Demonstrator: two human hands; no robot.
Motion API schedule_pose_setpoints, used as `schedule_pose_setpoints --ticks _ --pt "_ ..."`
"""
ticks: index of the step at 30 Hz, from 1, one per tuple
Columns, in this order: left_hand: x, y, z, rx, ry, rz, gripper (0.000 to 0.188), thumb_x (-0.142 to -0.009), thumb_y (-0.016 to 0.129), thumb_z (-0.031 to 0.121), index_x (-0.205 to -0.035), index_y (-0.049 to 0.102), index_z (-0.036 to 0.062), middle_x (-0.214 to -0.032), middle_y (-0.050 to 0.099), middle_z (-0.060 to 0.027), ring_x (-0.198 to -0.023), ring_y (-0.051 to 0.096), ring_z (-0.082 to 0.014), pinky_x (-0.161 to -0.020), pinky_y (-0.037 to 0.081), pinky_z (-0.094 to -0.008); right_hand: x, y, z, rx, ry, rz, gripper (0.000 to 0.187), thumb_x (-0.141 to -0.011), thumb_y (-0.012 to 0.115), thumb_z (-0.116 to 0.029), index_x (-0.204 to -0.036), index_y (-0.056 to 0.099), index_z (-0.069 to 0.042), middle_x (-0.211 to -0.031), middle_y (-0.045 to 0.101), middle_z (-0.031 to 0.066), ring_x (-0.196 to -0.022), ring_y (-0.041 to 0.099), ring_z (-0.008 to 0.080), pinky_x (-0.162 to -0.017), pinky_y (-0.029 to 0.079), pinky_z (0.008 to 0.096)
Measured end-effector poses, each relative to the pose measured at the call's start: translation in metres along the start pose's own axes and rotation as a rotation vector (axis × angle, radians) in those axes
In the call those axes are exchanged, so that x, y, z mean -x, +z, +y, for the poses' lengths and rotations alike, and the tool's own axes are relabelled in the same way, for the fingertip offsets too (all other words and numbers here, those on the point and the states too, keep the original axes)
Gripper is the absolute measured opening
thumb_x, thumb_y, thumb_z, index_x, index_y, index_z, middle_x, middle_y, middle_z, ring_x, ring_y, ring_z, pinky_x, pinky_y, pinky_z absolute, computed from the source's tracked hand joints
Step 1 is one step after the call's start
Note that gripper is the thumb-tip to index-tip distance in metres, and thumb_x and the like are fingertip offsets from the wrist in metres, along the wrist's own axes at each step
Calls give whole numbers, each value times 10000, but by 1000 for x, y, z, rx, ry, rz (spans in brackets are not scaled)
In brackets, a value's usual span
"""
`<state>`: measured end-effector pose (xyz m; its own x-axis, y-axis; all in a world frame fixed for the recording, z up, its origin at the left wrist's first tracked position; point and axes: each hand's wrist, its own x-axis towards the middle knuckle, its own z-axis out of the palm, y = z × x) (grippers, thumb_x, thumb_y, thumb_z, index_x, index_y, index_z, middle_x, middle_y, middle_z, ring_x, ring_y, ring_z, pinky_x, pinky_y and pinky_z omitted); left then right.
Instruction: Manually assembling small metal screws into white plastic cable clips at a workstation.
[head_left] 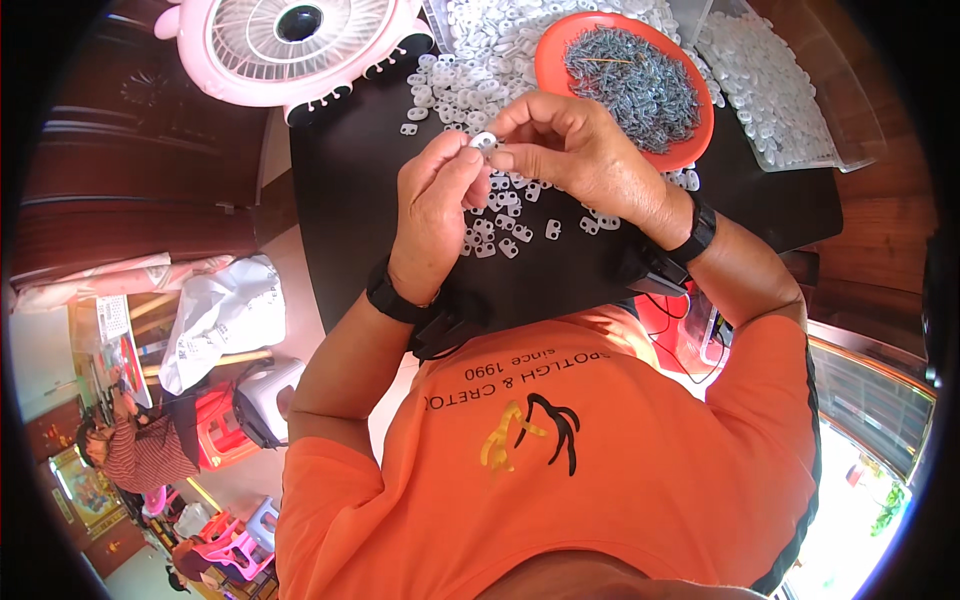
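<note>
Above the dark table, my left hand (432, 200) pinches a small white plastic piece with holes (484, 141) between thumb and fingers. My right hand (585, 150) is closed at the piece's right side, thumb and forefinger brought together; whatever is between their tips is too small to make out. Below my hands lie several loose white plastic pieces (510, 225) of the same sort, flat on the table. A round orange-red bowl (545, 60), full of small grey metal screws or nails (635, 90), stands just beyond my right hand.
A big heap of white pieces (490, 60) covers the table's far side. A clear plastic bin (850, 150) of white pieces stands at the far right. A pink fan (240, 75) is at the far left. Other people (150, 445) sit in the room at lower left, near stools.
</note>
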<state>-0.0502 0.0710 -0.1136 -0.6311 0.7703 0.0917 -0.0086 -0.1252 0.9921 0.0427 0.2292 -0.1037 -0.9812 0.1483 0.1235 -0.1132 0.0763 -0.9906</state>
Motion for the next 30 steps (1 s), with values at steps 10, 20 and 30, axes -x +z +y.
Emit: schedule_pose_setpoints --ticks 10,20,30 --pt "0 3 3 -9 -73 -16 221 -916 488 199 -798 550 24 -641 496 14 -571 429 -47 -524 329 -195 0 2 -2 279 -293 26 241 -811 700 -42 -1033 611 -14 -761 662 56 -715 636 102 -636 504 248" --pt "0 -8 6 15 -93 -101 240 -934 442 185 -870 561 -14 -728 510 -25 -608 449 -86 -568 367 -229 2 3 -3 227 -338 3 287 -806 717 -38 -1081 633 -39 -811 593 23 -750 586 73 -673 504 228" --pt "4 -3 10 -193 105 -84 252 -936 467 206 -823 547 -4 -710 527 -19 -634 473 -78 -593 385 -220 3 3 -2 273 -386 32 294 -792 716 -6 -1073 635 -38 -891 651 53 -756 617 107 -661 507 233"
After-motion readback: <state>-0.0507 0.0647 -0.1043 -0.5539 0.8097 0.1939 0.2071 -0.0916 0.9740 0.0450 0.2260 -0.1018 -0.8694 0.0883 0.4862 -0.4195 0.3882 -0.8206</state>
